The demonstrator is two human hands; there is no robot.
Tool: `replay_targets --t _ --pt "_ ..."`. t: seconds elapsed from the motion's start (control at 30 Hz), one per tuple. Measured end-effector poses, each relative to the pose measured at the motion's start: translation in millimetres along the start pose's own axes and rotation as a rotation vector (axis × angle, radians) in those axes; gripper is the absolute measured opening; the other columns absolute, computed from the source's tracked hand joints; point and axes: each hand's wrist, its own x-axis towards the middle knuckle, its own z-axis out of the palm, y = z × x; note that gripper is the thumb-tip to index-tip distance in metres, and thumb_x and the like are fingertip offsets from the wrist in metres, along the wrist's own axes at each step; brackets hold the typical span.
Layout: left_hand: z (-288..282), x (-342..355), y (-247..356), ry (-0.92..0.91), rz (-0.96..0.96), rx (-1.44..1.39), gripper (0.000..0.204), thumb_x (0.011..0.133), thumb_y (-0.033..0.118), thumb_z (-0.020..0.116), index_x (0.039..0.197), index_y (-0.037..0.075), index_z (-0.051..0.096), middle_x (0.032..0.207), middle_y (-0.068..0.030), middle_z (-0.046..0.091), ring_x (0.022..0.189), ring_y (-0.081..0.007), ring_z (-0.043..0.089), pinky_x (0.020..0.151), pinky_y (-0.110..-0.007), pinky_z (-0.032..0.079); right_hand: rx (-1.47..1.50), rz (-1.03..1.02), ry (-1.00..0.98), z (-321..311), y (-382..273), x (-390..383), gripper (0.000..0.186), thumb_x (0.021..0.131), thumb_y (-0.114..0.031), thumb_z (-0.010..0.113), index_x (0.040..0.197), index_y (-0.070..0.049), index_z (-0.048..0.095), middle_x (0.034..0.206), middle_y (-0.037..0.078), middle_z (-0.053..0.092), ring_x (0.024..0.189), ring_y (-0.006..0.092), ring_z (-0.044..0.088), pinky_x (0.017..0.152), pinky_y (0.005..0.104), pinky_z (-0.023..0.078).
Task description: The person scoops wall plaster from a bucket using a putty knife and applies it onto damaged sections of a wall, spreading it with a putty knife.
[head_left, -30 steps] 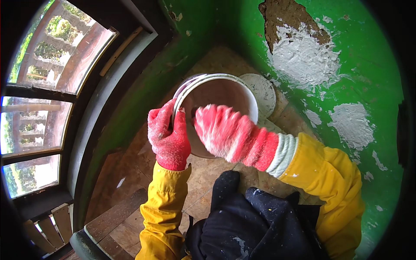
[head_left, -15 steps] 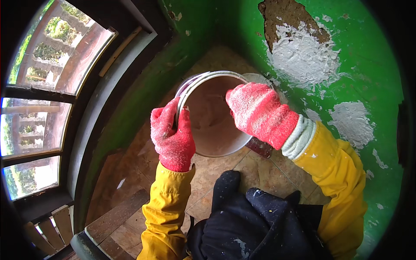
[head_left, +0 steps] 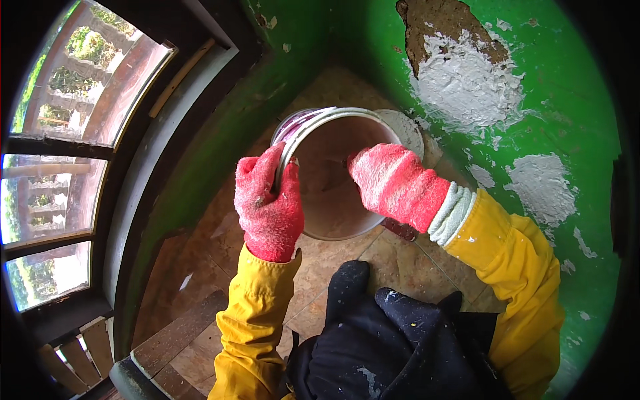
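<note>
A round white bucket point(head_left: 327, 210) is tilted with its mouth toward me, its inside pinkish-brown in the shade. My left hand point(head_left: 269, 207), in a red glove whitened by dust or plaster, clasps the left rim between thumb and fingers. Over the bucket's mouth, from the right, comes my right hand point(head_left: 403, 187), gloved the same way. Its fingers are curled closed near the middle of the opening. Whatever it grips is hidden by the glove and the dark inside. The contents deeper in the bucket are too dim to make out.
At right stands a green wall point(head_left: 567, 127) with rough white plaster patches point(head_left: 467, 87) and bare brown material. A pale round object point(head_left: 408, 132) sits behind the bucket. Paned windows point(head_left: 60, 193) line the left, above a brown wooden piece point(head_left: 177, 337). Tiles point(head_left: 393, 267) cover the floor.
My right hand has shifted slightly down over the bucket's mouth. The left hand has moved a little right with the rim. More of the pale round object shows behind.
</note>
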Motion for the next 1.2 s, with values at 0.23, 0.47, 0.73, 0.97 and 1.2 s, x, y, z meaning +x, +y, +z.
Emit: replay_targets --t 0.23,0.47,0.73,0.97,1.2 --pt "2.1 -2.0 -2.1 -0.021 0.056 0.007 0.034 0.074 -0.003 0.067 0.106 0.005 0.063 0.086 -0.0110 0.057 0.075 -0.0223 0.056 0.065 -0.030 0.045 -0.017 0.013 -0.146 -16.8 -4.4 8.4 0.016 0.074 -0.014 0.055 0.085 -0.008 0.064 0.079 0.015 0.064 0.077 0.0336 0.063 0.068 0.0445 0.051" --pt "2.7 0.0 6.4 -0.078 0.044 0.006 0.030 0.078 -0.004 0.062 0.107 0.004 0.064 0.084 -0.0067 0.055 0.077 -0.0155 0.054 0.067 -0.026 0.044 0.044 0.019 -0.248 -14.7 0.2 9.7 0.022 0.075 -0.014 0.052 0.089 -0.007 0.066 0.088 0.018 0.065 0.085 0.0351 0.063 0.075 0.0436 0.050" --pt "5.5 4.1 13.4 -0.129 0.101 0.003 0.033 0.075 -0.007 0.061 0.107 0.004 0.064 0.084 -0.0077 0.055 0.076 -0.0170 0.054 0.067 -0.027 0.044 0.216 0.065 -0.297 -7.5 9.5 20.1 0.029 0.084 -0.028 0.050 0.101 -0.012 0.067 0.100 0.016 0.064 0.092 0.0362 0.060 0.082 0.0446 0.048" --pt "11.1 12.6 18.4 -0.187 0.147 -0.020 0.036 0.071 -0.008 0.063 0.105 0.003 0.064 0.086 -0.0102 0.059 0.077 -0.0209 0.057 0.069 -0.029 0.046 0.341 0.145 -0.357 -4.9 13.7 23.2 0.036 0.084 -0.038 0.054 0.113 -0.018 0.063 0.117 0.014 0.059 0.111 0.0314 0.053 0.096 0.0402 0.040" --pt "14.7 50.5 37.1 -0.395 0.220 0.073 0.024 0.076 0.000 0.064 0.099 0.004 0.066 0.082 -0.0116 0.056 0.074 -0.0240 0.057 0.066 -0.030 0.045 0.796 -0.007 -0.088 7.6 30.3 25.4 0.035 0.079 -0.035 0.060 0.100 -0.008 0.068 0.104 0.015 0.065 0.095 0.0308 0.061 0.085 0.0382 0.045"
